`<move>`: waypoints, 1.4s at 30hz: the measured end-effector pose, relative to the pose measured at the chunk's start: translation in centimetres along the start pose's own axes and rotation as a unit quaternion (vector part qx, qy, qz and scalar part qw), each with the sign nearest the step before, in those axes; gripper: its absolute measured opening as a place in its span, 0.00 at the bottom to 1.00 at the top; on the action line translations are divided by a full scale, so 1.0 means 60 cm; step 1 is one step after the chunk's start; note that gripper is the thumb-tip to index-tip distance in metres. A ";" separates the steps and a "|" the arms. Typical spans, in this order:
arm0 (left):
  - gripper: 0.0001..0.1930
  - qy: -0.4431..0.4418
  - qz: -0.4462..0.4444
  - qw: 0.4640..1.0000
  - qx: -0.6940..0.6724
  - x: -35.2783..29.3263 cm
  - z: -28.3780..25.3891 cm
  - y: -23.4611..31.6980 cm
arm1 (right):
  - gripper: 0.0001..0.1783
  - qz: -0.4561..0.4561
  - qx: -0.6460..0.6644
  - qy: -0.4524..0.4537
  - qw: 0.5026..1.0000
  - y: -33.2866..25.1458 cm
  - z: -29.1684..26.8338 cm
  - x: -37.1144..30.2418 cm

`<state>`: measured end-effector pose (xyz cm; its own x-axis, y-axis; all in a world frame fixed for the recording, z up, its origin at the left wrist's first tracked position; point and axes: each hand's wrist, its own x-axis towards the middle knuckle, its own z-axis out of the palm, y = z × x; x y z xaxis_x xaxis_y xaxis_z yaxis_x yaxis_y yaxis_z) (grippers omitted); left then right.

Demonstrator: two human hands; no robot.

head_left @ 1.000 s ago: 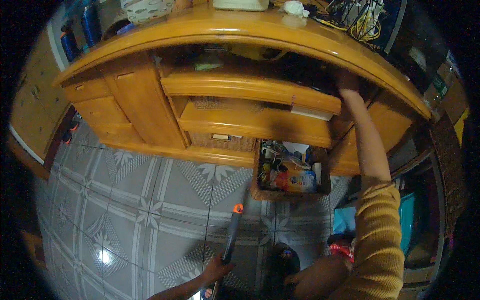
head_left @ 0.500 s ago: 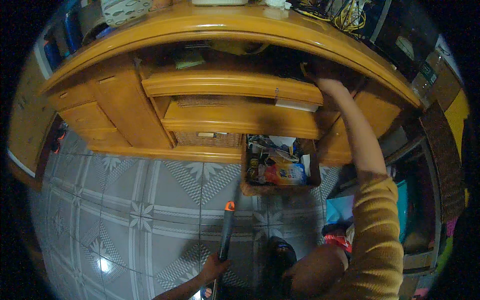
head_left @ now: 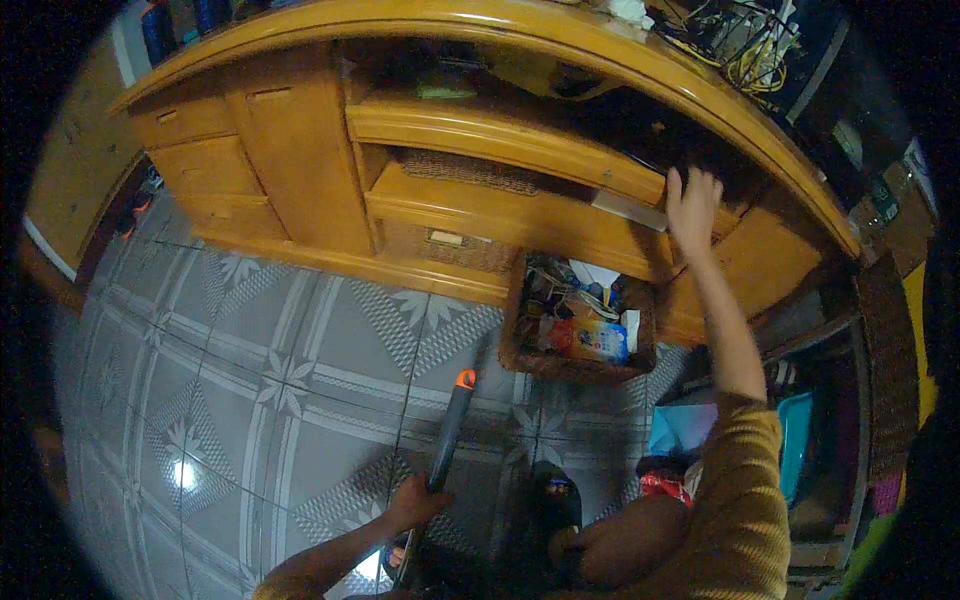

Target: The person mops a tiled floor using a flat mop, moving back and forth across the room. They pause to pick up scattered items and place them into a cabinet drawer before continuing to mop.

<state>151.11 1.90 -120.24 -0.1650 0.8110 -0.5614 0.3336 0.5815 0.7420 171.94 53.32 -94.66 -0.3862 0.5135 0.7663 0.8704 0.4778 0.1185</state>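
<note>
My left hand (head_left: 414, 503), low in the view, is closed around a dark grey pole (head_left: 452, 432) with an orange tip. The pole slants up over the tiled floor, and its lower end is hidden by my hand and body. My right hand (head_left: 692, 208) is raised at the right end of the wooden cabinet's (head_left: 430, 125) upper shelf. Its fingers are spread, and I see nothing held in them. Below and left of that hand, a wicker basket (head_left: 580, 368) sticks out in front of the cabinet, filled with cables, papers and a colourful packet.
Dark items lie inside the upper shelf, and another wicker basket (head_left: 465, 248) sits in the lower one. Yellow and black cables (head_left: 755, 65) heap on the cabinet top. A turquoise tray (head_left: 795, 445) and bags stand at the right, beside my knee. Patterned tiles (head_left: 330, 370) cover the floor.
My right hand has come back out of the dark upper shelf and now shows with spread fingers at its edge. The view has shifted and tilted; the left hand still grips the pole.
</note>
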 end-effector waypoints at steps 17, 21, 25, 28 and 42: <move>0.20 0.096 0.049 0.985 -0.135 -0.003 0.021 -0.058 | 0.16 0.059 0.115 -0.109 0.986 -0.484 0.279 -0.004; 0.19 0.072 0.014 0.990 -0.120 -0.010 0.006 -0.052 | 0.09 0.042 0.216 0.068 0.973 -0.526 0.232 -0.044; 0.18 0.044 0.005 0.977 -0.210 -0.002 0.007 -0.061 | 0.13 0.060 0.281 0.062 0.956 -0.540 0.208 -0.060; 0.16 0.026 -0.016 0.992 -0.118 0.002 0.005 -0.060 | 0.13 0.070 0.305 0.013 0.950 -0.529 0.198 -0.062; 0.22 0.011 -0.026 0.992 -0.122 0.023 0.019 -0.057 | 0.17 0.112 0.386 0.006 0.915 -0.521 0.217 -0.054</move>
<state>150.78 0.93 -123.97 -0.1968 0.7794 -0.5948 0.0906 0.6186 0.7805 142.03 45.99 -109.06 -0.2170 0.6552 0.7236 0.4498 0.7250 -0.5216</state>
